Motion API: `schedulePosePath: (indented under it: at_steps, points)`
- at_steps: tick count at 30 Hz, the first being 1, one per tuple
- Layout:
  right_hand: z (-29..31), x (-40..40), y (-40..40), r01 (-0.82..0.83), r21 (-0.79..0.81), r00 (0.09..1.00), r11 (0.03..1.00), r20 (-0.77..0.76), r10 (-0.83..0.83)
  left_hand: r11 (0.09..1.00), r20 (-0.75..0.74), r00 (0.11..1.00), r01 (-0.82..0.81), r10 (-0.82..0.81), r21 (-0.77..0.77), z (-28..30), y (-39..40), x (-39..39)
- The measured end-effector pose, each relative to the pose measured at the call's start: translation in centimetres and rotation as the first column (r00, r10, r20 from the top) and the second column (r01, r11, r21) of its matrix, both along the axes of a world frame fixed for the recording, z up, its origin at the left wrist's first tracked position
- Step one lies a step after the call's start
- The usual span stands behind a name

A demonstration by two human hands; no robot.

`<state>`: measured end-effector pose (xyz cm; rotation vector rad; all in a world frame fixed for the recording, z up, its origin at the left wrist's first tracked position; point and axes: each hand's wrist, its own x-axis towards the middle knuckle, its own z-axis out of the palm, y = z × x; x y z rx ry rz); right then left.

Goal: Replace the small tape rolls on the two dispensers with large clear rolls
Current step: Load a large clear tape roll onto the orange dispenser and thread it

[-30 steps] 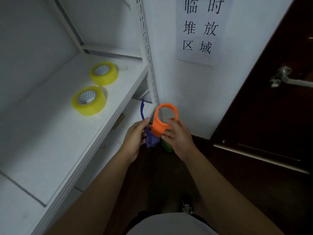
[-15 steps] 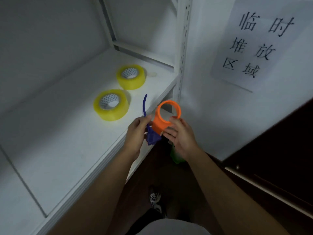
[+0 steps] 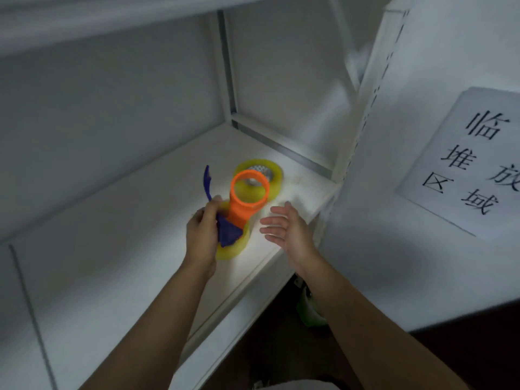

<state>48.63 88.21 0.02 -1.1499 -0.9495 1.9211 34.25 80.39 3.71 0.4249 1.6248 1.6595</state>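
Two yellowish tape rolls lie flat on the white shelf (image 3: pixel 118 249): the far roll (image 3: pixel 274 178) sits near the corner post (image 3: pixel 357 114), the near roll (image 3: pixel 233 249) partly hidden behind the left hand (image 3: pixel 201 235). That hand is closed around the orange and blue dispenser (image 3: pixel 244 198), held over the near roll, while the right hand (image 3: pixel 287 229) hangs spread and empty just beside it. Both rolls look stiff, light and probably slick-sided, so hooking fingers through the core seems safest; the shelf's front edge is close, with open room to the left.

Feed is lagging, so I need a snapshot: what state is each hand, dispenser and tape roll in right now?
Left hand: gripping the dispenser.
Right hand: open, empty.
Orange dispenser: held above shelf, spool bare.
Near tape roll: flat on shelf, partly hidden.
Far tape roll: flat on shelf.
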Motion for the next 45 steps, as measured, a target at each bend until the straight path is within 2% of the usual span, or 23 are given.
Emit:
schedulePosePath:
  at_steps: [4, 9, 11, 13, 14, 16, 19, 23, 25, 27, 33, 39, 45]
  points:
    - [0.2, -2.6, 1.6, -0.100, 0.145, 0.990, 0.984, 0.113, 0.084, 0.990, 0.045, 0.989, -0.139, 0.140, -0.006, -0.3, 0.5, -1.8]
    - [0.0, -3.8, 3.8, -0.230, 0.247, 0.969, 0.941, 0.143, 0.199, 0.950, 0.079, 0.948, -0.311, 0.310, 0.008, -0.5, 1.3, -1.9]
    - [0.0, -3.7, 4.8, -0.315, 0.294, 0.944, 0.903, 0.195, 0.266, 0.915, 0.076, 0.912, -0.404, 0.402, 0.009, -0.4, 1.7, -1.5]
    - [-0.5, -3.3, 6.0, -0.427, 0.393, 0.895, 0.815, 0.315, 0.317, 0.862, 0.074, 0.860, -0.507, 0.505, 0.010, -0.5, 2.1, -1.2]
    - [-0.8, -3.1, 6.6, -0.504, 0.456, 0.851, 0.734, 0.408, 0.331, 0.830, 0.066, 0.828, -0.558, 0.557, 0.007, -0.6, 2.2, -1.0]
    - [-1.9, -2.9, 7.6, -0.651, 0.593, 0.747, 0.474, 0.612, 0.261, 0.763, 0.028, 0.762, -0.647, 0.647, -0.009, -0.7, 2.4, -0.1]
    - [-2.8, -2.5, 8.4, -0.733, 0.677, 0.675, 0.066, 0.710, 0.200, 0.656, 0.002, 0.656, -0.754, 0.754, 0.000, -1.2, 3.0, 1.9]
    - [-3.8, -3.0, 8.0, -0.716, 0.611, 0.600, -0.337, 0.786, 0.150, 0.600, 0.036, 0.600, -0.800, 0.799, -0.015, -1.7, 2.2, 2.8]
    - [-4.0, -3.3, 8.1, -0.726, 0.517, 0.509, -0.454, 0.847, 0.152, 0.556, 0.054, 0.555, -0.831, 0.830, -0.021, -2.1, 1.5, 3.2]
    - [-4.1, -3.7, 8.0, -0.745, 0.461, 0.443, -0.482, 0.882, 0.160, 0.537, 0.057, 0.535, -0.843, 0.843, -0.021, -2.3, 0.4, 3.4]
    - [-4.0, -3.8, 8.4, -0.752, 0.476, 0.434, -0.455, 0.878, 0.202, 0.482, 0.089, 0.475, -0.870, 0.875, -0.103, -3.2, -3.7, 3.5]
    - [-3.7, -4.7, 9.3, -0.775, 0.418, 0.405, -0.473, 0.904, 0.135, 0.545, 0.067, 0.545, -0.809, 0.836, -0.223, -5.3, -7.1, 3.0]
    - [-2.9, -6.2, 6.5, -0.777, 0.380, 0.445, -0.502, 0.895, -0.012, 0.622, 0.123, 0.611, -0.758, 0.782, -0.194, -5.9, -8.0, 2.4]
